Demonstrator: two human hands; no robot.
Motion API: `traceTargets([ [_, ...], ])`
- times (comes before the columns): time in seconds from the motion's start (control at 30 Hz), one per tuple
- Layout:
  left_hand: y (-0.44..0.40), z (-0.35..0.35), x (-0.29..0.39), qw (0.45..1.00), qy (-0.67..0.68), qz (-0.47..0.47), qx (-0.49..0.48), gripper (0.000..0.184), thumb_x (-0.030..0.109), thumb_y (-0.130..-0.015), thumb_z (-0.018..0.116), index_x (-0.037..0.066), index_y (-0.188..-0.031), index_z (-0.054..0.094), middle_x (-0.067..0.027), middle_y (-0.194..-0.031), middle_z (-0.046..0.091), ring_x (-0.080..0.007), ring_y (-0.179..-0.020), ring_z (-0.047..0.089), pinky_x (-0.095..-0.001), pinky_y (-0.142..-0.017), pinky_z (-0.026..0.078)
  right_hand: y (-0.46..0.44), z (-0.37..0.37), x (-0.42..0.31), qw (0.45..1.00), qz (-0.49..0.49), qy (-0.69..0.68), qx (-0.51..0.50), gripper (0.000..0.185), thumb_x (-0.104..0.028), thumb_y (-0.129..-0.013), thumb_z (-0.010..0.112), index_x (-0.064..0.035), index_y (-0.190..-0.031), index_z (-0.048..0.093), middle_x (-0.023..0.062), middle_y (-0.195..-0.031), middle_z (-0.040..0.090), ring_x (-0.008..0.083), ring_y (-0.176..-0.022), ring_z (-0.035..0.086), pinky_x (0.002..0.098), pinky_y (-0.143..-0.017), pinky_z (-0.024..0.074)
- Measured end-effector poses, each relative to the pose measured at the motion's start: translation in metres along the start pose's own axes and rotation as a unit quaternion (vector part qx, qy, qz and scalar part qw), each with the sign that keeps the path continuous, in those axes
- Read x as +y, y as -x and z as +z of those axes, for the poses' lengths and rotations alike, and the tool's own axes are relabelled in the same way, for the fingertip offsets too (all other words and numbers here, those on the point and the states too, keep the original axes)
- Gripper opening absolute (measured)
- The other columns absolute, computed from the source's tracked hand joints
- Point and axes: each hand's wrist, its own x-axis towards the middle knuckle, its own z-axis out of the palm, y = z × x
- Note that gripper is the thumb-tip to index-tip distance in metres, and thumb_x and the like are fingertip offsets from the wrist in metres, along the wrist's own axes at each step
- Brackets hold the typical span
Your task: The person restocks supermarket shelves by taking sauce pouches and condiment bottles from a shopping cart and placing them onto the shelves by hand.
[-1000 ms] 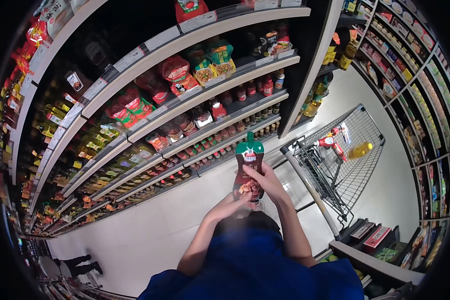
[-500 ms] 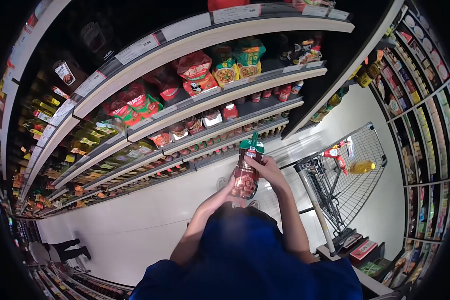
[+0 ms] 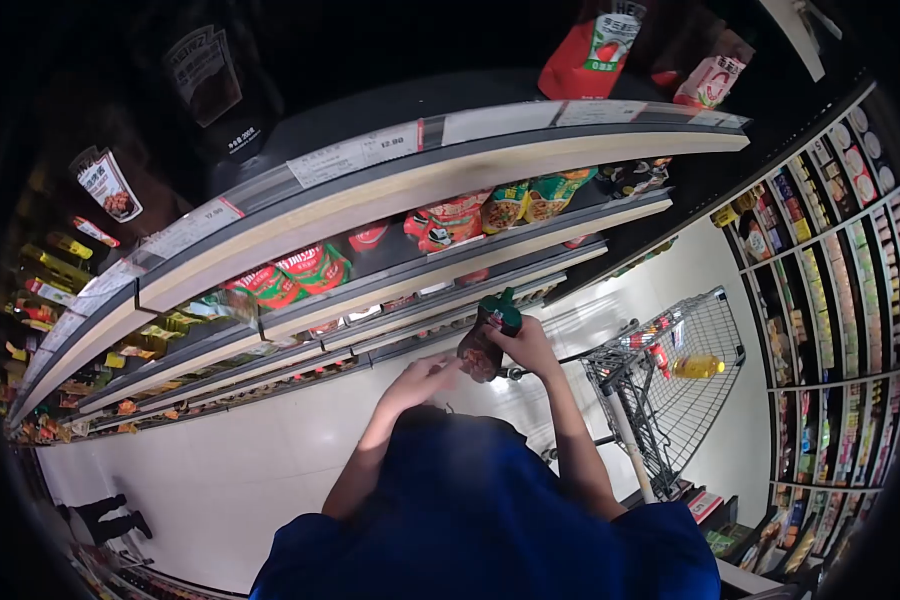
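A dark sauce pouch (image 3: 478,350) with a green cap and a picture of meat pieces is in front of my chest. My right hand (image 3: 528,346) is wrapped round its upper right side, below the cap. Fingers stretched out, my left hand (image 3: 420,382) is by the pouch's lower left edge; blur hides whether the fingertips touch it. Beyond the pouch, the store shelf (image 3: 400,190) carries red and green pouches (image 3: 310,262) and yellow-green packs (image 3: 507,207).
A wire shopping cart (image 3: 632,452) stands to my right, holding a yellow oil bottle (image 3: 698,368) and red-labelled bottles (image 3: 661,361). Another stocked shelf (image 3: 838,385) runs along the far right. A person's dark-clothed legs (image 3: 110,518) show at lower left.
My left hand has come away from under the pouch, towards the left. The pouch is now tilted in my right hand. The view has shifted, with the upper shelf looming nearer.
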Motion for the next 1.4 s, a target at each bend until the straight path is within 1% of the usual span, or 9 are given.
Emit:
traceTargets([
  [0.03,-0.001,-0.008,-0.004,1.000,0.007,-0.001,-0.006,0.050,0.046,-0.103,0.055,0.002,-0.125,0.063,-0.0071,-0.087,0.072,-0.0112,-0.079,0.067,-0.0249,-0.057,0.048,-0.008,0.009,0.002,0.998,-0.005,0.054,0.010,0.025,-0.024,-0.088,0.075,0.0000,-0.090,0.071,0.0189,-0.071,0.068,0.0314,-0.067,0.070,0.0405,-0.064,0.0528],
  [0.13,-0.004,-0.026,-0.014,0.999,0.020,-0.005,-0.027,0.050,0.046,-0.103,0.055,0.002,-0.122,0.064,-0.0066,-0.086,0.072,-0.0107,-0.075,0.065,-0.0250,-0.057,0.048,-0.028,0.034,0.003,0.974,-0.042,0.219,0.032,0.024,-0.022,-0.089,0.076,0.0003,-0.095,0.073,0.0141,-0.072,0.068,0.0290,-0.069,0.071,0.0415,-0.065,0.0535],
  [0.17,-0.006,-0.030,-0.018,0.999,0.019,-0.004,-0.034,0.049,0.046,-0.103,0.055,0.001,-0.121,0.064,-0.0067,-0.086,0.072,-0.0108,-0.075,0.065,-0.0253,-0.057,0.048,-0.038,0.045,0.024,0.976,-0.068,0.202,0.047,0.023,-0.019,-0.086,0.077,-0.0003,-0.099,0.073,0.0180,-0.087,0.070,0.0413,-0.075,0.068,0.0462,-0.070,0.0545],
  [0.43,-0.008,-0.048,-0.032,0.997,0.038,0.037,-0.057,0.042,0.040,-0.103,0.057,0.001,-0.117,0.065,-0.0067,-0.084,0.072,-0.0092,-0.070,0.061,-0.0239,-0.060,0.047,-0.085,0.088,0.042,0.986,-0.104,0.123,0.048,0.033,0.007,-0.073,0.068,-0.0017,-0.105,0.073,0.0219,-0.114,0.066,0.0425,-0.104,0.063,0.0466,-0.089,0.0519],
  [0.77,0.012,-0.071,-0.036,0.994,0.098,0.041,-0.035,0.034,0.029,-0.105,0.058,0.001,-0.124,0.062,-0.0055,-0.093,0.070,-0.0119,-0.082,0.067,-0.0250,-0.075,0.053,-0.130,0.108,0.076,0.976,-0.117,0.127,0.136,0.032,0.001,-0.078,0.069,0.0025,-0.109,0.063,0.0288,-0.110,0.064,0.0504,-0.111,0.055,0.0479,-0.095,0.0472],
  [0.97,0.023,-0.065,-0.052,0.991,0.118,0.016,-0.053,0.035,0.029,-0.105,0.057,0.001,-0.126,0.061,-0.0085,-0.098,0.069,-0.0135,-0.088,0.068,-0.0270,-0.079,0.054,-0.088,0.120,0.049,0.985,0.003,-0.039,0.168,0.039,0.005,-0.081,0.065,0.0008,-0.119,0.060,0.0253,-0.115,0.061,0.0431,-0.109,0.060,0.0445,-0.088,0.0506],
  [1.07,0.025,-0.064,-0.051,0.992,0.117,0.017,-0.045,0.035,0.029,-0.105,0.058,0.002,-0.126,0.061,-0.0094,-0.099,0.070,-0.0138,-0.089,0.068,-0.0275,-0.080,0.054,-0.051,0.134,0.071,0.973,-0.106,0.057,0.200,0.045,0.005,-0.088,0.064,-0.0027,-0.132,0.055,0.0144,-0.120,0.062,0.0249,-0.093,0.068,0.0319,-0.058,0.0558],
  [1.17,0.029,-0.060,-0.033,0.994,0.089,-0.002,-0.058,0.036,0.030,-0.105,0.058,0.001,-0.127,0.060,-0.0098,-0.099,0.070,-0.0141,-0.091,0.068,-0.0272,-0.080,0.054,-0.001,0.146,0.063,0.990,-0.014,-0.032,0.133,0.043,0.004,-0.086,0.063,0.0006,-0.128,0.057,0.0220,-0.119,0.062,0.0362,-0.097,0.066,0.0403,-0.084,0.0548],
  [1.4,0.025,-0.009,-0.029,0.988,0.003,0.009,-0.155,0.032,0.028,-0.105,0.058,0.001,-0.120,0.061,-0.0076,-0.098,0.068,-0.0135,-0.089,0.066,-0.0258,-0.081,0.052,0.115,0.144,0.027,0.993,0.089,-0.042,0.061,0.032,-0.007,-0.092,0.059,-0.0001,-0.124,0.062,0.0190,-0.108,0.069,0.0294,-0.092,0.069,0.0388,-0.083,0.0550],
])
